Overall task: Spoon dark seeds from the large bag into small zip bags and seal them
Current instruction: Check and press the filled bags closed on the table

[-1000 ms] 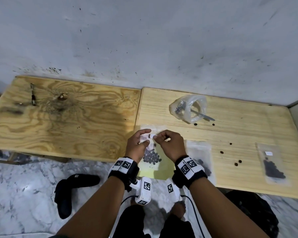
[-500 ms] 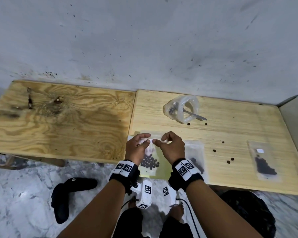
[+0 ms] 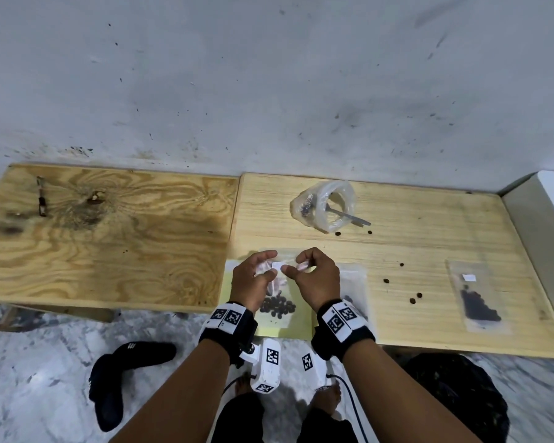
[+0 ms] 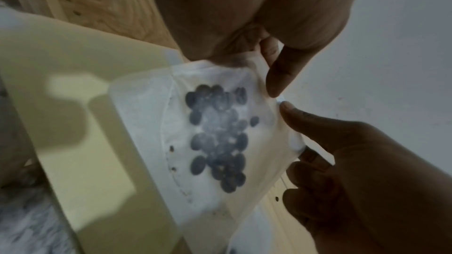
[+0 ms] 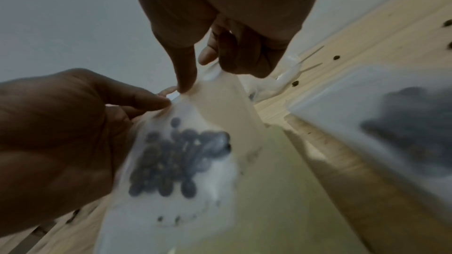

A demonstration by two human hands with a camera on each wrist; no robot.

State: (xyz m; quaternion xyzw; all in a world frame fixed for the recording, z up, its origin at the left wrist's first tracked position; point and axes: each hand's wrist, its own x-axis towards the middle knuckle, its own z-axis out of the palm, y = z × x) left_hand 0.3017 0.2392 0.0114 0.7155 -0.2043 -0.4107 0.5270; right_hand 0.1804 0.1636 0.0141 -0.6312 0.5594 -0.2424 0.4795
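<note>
A small clear zip bag [image 3: 277,310] with a cluster of dark seeds [image 4: 217,132] hangs just above the table's near edge. My left hand [image 3: 266,265] pinches the left part of its top edge. My right hand [image 3: 293,265] pinches the same edge right beside it; the thumbs nearly touch. The right wrist view shows the bag [image 5: 176,161] under both sets of fingertips. The large clear bag [image 3: 325,206] lies open at the back of the table with a metal spoon [image 3: 352,217] in its mouth.
One filled small bag [image 3: 477,302] lies at the right and another [image 3: 354,282] beside my right wrist. Loose seeds [image 3: 413,300] dot the light wooden table [image 3: 429,225]. A pale yellow sheet [image 3: 301,321] lies under the held bag. A wall runs close behind.
Both hands have kept their pinch on the bag's top edge, and the fingertips have shifted slightly along it. The bag hangs in about the same place.
</note>
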